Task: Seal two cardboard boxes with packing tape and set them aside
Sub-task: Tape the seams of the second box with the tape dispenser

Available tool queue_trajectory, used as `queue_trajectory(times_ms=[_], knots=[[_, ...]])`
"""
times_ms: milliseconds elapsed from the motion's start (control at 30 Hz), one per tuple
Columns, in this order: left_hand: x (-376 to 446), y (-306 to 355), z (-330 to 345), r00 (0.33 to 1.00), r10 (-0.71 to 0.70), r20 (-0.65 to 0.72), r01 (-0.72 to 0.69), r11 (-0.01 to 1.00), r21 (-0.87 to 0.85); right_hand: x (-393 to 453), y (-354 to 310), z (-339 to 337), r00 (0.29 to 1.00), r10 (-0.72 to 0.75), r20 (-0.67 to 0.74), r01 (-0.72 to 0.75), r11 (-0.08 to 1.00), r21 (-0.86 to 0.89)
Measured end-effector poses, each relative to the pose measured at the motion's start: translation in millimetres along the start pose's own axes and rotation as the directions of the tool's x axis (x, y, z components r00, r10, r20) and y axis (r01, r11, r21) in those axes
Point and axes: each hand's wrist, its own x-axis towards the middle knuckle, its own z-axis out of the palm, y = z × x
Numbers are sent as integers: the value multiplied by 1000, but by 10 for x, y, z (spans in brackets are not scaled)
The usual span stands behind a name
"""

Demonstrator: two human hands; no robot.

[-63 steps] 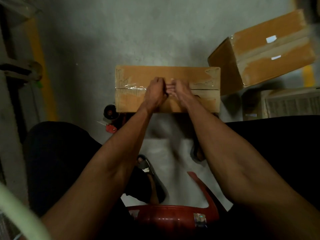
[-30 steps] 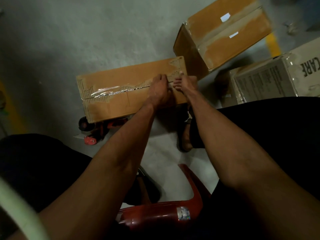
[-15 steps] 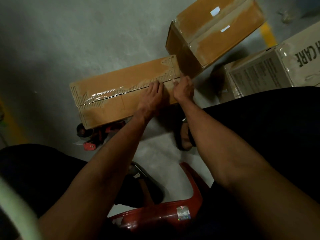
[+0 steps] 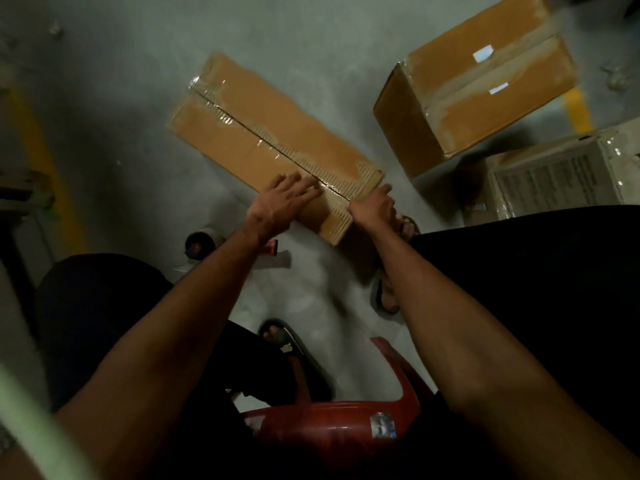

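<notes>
A long flat cardboard box lies diagonally on the concrete floor, with clear tape along its centre seam. My left hand rests flat on its near end, fingers spread over the seam. My right hand grips the box's near right corner, fingers curled over the edge. A second, larger cardboard box with tape along its top seam sits at the upper right. A red tape dispenser lies on the floor below my left forearm, partly hidden.
A printed carton wrapped in plastic stands at the right edge. A red plastic stool is under me, my sandalled feet on the floor. A yellow line runs along the floor at left.
The long box has turned from roughly level to a steep diagonal. My right hand moved from the top seam to the box's near right corner; my left hand stays on top.
</notes>
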Motion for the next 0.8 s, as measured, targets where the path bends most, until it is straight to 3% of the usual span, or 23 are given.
queue_trajectory(times_ms=[100, 167, 267, 367, 433, 500, 533, 667, 800], knots=[[-136, 50, 39, 989, -144, 30, 147, 979, -144, 4, -173, -12, 975, -214, -64, 203, 969, -144], [-210, 199, 60, 964, -263, 37, 263, 924, -279, 98, -230, -85, 945, -325, 17, 320, 918, -235], [-307, 368, 173, 907, -421, 3, 373, 800, -470, 171, -230, -142, 915, -363, 176, 402, 853, -332], [-364, 349, 299, 840, -541, -46, 417, 698, -582, 71, -143, -124, 923, -345, 173, 386, 835, -393], [-370, 318, 315, 728, -686, 10, 477, 495, -726, -52, -70, -40, 937, -271, 220, 342, 842, -417], [-387, 283, 260, 607, -779, 156, 479, 201, -854, -167, -22, 79, 939, -193, 284, 298, 869, -396], [-408, 253, 235, 593, -782, 191, 448, 124, -885, -201, -6, 150, 935, -181, 306, 293, 881, -372], [-482, 165, 221, 682, -704, 201, 393, 120, -912, -250, -93, 330, 903, -301, 305, 376, 898, -227], [-473, 152, 170, 664, -712, 230, 442, 126, -888, -302, -139, 336, 867, -400, 296, 466, 862, -201]])
